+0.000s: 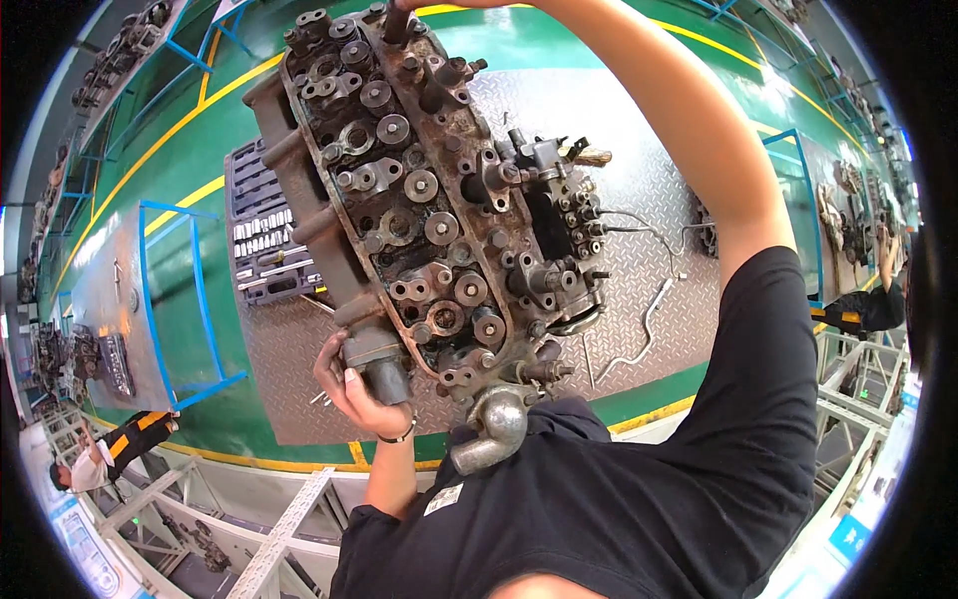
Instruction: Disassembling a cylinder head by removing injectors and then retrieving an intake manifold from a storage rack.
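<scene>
A patterned metal surface [269, 384] spreads across the middle of the frame, with a rusty, grease-dark engine [439, 180] over it, running from the upper edge down to the lower centre. Left of the engine lies an open tool case [261, 270] with rows of bright sockets [261, 222]. The right hand [429, 3] is mostly cut off by the top edge, so I cannot tell its grip; the left hand [361, 399], left of centre, grips a dark round fitting [386, 378] at the engine's lower end
</scene>
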Motion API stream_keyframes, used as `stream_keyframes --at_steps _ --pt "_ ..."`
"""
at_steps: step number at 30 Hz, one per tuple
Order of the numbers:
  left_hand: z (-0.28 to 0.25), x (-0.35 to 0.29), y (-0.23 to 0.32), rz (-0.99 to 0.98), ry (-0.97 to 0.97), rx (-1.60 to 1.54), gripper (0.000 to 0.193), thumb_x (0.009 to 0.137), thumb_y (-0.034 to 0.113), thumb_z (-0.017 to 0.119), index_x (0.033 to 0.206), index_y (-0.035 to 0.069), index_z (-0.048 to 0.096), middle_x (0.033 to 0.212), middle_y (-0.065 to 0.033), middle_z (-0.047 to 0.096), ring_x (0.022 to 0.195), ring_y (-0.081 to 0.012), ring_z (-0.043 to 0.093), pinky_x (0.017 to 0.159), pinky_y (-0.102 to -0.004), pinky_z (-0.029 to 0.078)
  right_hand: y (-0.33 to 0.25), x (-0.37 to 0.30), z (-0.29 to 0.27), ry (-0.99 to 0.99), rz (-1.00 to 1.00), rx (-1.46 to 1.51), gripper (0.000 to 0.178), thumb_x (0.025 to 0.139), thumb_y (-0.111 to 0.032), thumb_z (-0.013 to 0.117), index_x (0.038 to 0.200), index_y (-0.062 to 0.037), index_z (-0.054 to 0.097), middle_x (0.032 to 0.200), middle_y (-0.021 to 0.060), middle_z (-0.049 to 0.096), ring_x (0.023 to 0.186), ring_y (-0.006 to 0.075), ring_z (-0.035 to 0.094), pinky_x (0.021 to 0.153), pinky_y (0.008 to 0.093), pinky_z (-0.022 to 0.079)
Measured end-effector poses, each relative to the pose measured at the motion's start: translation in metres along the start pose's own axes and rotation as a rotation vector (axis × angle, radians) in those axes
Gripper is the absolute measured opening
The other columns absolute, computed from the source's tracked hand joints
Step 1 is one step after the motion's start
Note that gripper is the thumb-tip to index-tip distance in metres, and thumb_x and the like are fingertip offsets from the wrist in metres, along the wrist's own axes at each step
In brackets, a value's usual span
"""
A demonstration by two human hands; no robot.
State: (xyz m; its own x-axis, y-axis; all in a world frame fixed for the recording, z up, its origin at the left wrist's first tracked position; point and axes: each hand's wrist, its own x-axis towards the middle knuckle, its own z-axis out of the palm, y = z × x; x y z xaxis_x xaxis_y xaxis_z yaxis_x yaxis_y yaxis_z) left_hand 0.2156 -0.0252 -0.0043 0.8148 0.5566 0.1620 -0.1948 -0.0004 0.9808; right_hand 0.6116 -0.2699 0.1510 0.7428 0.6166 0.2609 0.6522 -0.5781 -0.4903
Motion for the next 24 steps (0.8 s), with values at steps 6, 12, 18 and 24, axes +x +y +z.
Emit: stream_keyframes --at_steps 6,12,18,24 --pt "-0.001 0.002 -0.001 0.027 0.01 0.034 0.043 0.091 0.019 0.037 0.124 -0.006 0.049 0.124 -0.0195 0.054 0.117 -0.0292 0.052 0.104 -0.044 0.042 0.009 -0.006 -0.013 0.108 -0.011 0.105 0.032 0.087 -0.027 0.073 0.102 0.0004 0.066 0.093 0.0144 0.071 0.088 0.0204 0.065 0.081 0.0366 0.052" --pt "0.001 0.003 -0.001 0.042 0.013 0.051 0.044 0.09 0.021 0.038 0.122 -0.007 0.05 0.123 -0.0196 0.054 0.118 -0.0295 0.051 0.106 -0.0442 0.039 -0.002 -0.012 -0.037 0.205 -0.065 0.17 0.023 0.089 -0.022 0.072 0.094 -0.0007 0.065 0.075 0.0051 0.063 0.07 0.0134 0.056 0.066 0.0326 0.048" --pt "0.002 0.002 0.002 0.038 0.027 0.076 0.045 0.09 0.022 0.039 0.122 -0.007 0.051 0.123 -0.0192 0.054 0.118 -0.0287 0.051 0.106 -0.044 0.039 0.001 -0.019 0.011 0.211 -0.009 0.012 0.037 0.085 -0.033 0.076 0.094 0.0007 0.062 0.079 0.0178 0.064 0.073 0.0257 0.061 0.071 0.0385 0.049" --pt "0.002 0.002 0.002 0.029 0.021 0.07 0.044 0.09 0.022 0.038 0.122 -0.006 0.051 0.122 -0.0186 0.054 0.117 -0.0288 0.052 0.105 -0.0439 0.04 0.016 -0.021 0.035 0.256 0.143 0.324 0.036 0.086 -0.031 0.076 0.097 -0.0003 0.061 0.08 0.0096 0.064 0.075 0.017 0.058 0.071 0.0358 0.049"
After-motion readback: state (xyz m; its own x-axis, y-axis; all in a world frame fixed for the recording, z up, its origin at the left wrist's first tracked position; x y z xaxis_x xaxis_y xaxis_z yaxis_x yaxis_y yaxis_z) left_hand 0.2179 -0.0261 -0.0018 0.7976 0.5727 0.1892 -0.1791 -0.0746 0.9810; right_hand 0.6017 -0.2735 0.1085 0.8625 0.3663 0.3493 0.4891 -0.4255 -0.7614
